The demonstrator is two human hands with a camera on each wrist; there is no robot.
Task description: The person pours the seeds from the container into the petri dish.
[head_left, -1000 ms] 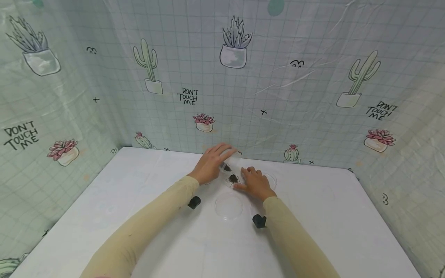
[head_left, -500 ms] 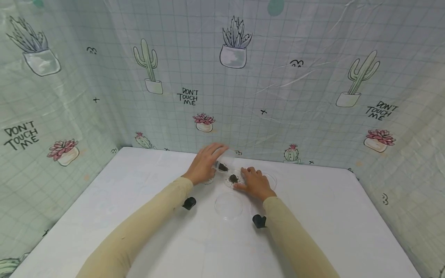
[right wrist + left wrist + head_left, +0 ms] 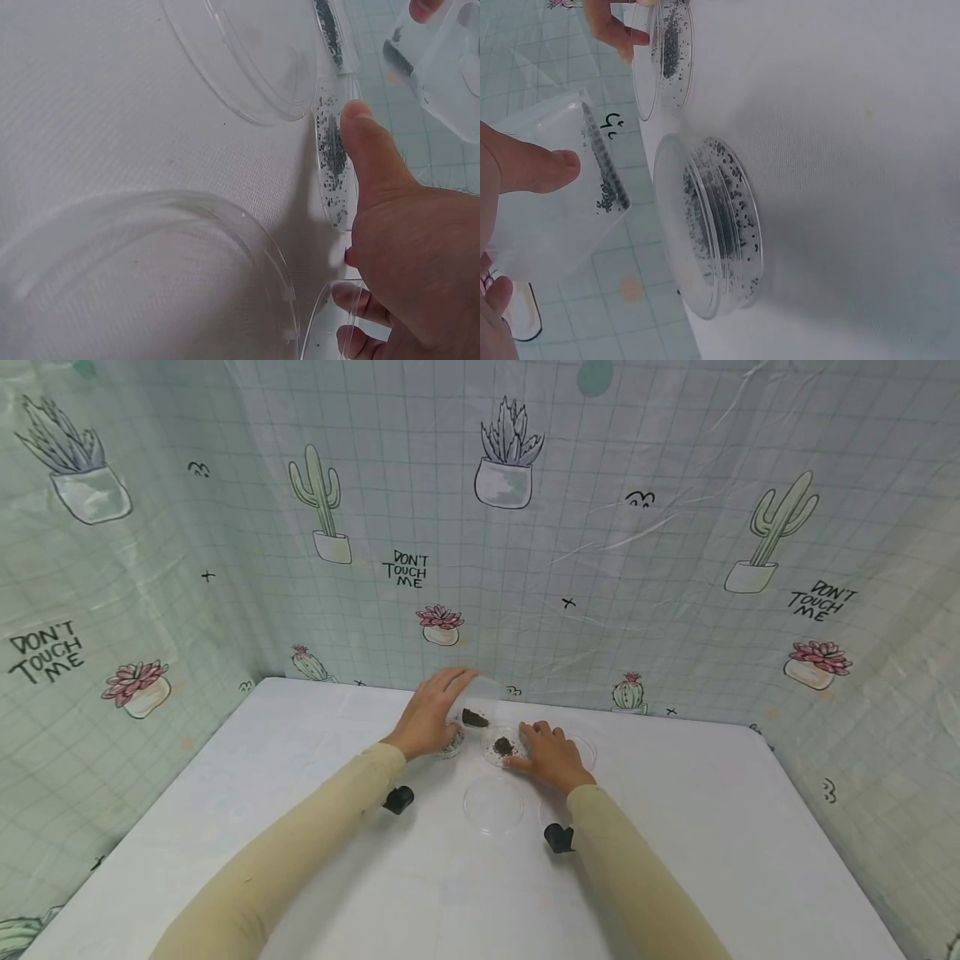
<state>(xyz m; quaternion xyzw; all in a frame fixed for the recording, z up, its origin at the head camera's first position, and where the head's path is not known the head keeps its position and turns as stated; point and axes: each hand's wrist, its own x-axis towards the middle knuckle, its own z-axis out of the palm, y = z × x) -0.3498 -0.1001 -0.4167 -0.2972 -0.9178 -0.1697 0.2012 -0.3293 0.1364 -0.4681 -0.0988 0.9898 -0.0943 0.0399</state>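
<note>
My left hand grips a tilted clear plastic cup, raised off the table, with dark granules gathered along its lower side. Thumb and fingers of my right hand hold the edge of a clear petri dish, which has a small heap of the same granules in it. In the right wrist view the thumb lies on that dish's rim. Another petri dish with scattered granules stands beneath my left hand, partly hidden by it in the head view.
A clear dish with no granules lies nearer on the white table. Two more clear dishes lie by my right hand, one behind it and one partly under the sleeve. A patterned curtain rises behind the table.
My left hand has moved left with the cup, away from above the dish at my right hand. The cup has turned less steep. My right hand has stayed still.
</note>
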